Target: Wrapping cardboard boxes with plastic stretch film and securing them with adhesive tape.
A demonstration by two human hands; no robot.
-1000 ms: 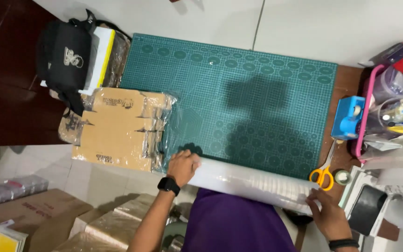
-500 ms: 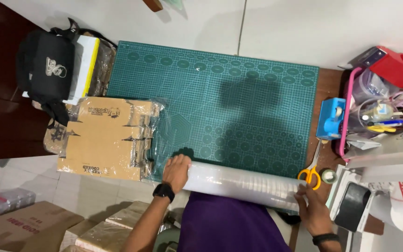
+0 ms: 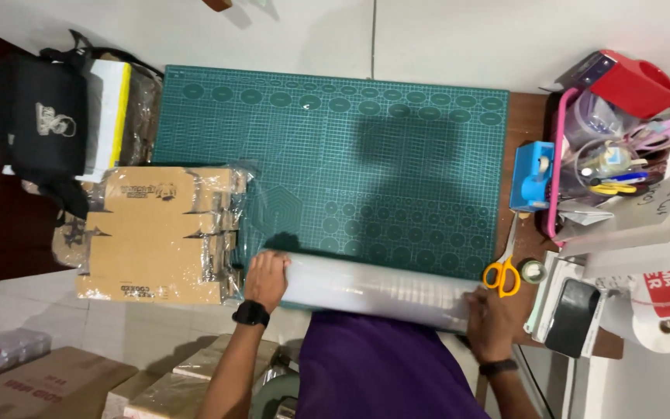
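A long roll of clear plastic wrap (image 3: 378,289) lies along the near edge of a green cutting mat (image 3: 335,163). My left hand (image 3: 267,278), with a black watch on the wrist, grips the roll's left end. My right hand (image 3: 488,324) holds the roll's right end, just below a pair of yellow-handled scissors (image 3: 502,271). To the left of my left hand lies a stack of flat cardboard boxes in clear wrap (image 3: 160,234).
A black bag (image 3: 40,116) sits at the far left on wrapped packages. A blue tape dispenser (image 3: 533,174), a pink tray of stationery (image 3: 606,155), a red tape gun (image 3: 630,81), a phone (image 3: 571,316) and a label roll (image 3: 661,322) crowd the right. Cardboard boxes (image 3: 40,384) stand on the floor.
The view has shifted a little, so the mat and table things sit lower and more to the right. Both hands remain on the roll's ends at the mat's near edge.
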